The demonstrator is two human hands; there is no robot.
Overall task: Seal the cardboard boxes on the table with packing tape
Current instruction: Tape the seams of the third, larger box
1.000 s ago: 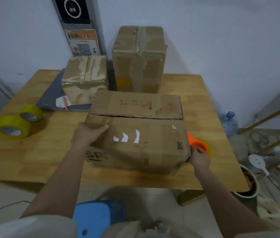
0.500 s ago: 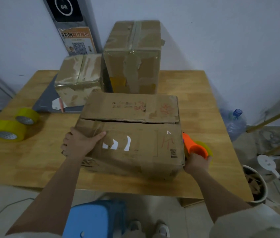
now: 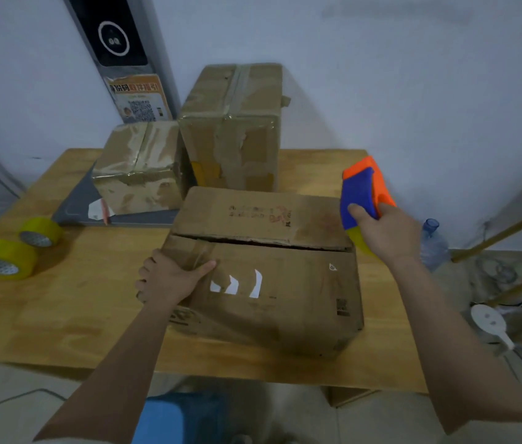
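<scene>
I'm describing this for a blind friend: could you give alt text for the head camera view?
A person's left hand rests on an unsealed cardboard box on a wooden table while the right hand lifts an orange-and-blue tape dispenser. Two taped boxes stand behind; two yellow tape rolls lie left.

Forearms bare; pale sleeve edge at lower left.

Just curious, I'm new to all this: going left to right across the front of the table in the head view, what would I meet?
Large yellow tape roll → left hand → unsealed cardboard box → right hand holding the tape dispenser.
</scene>
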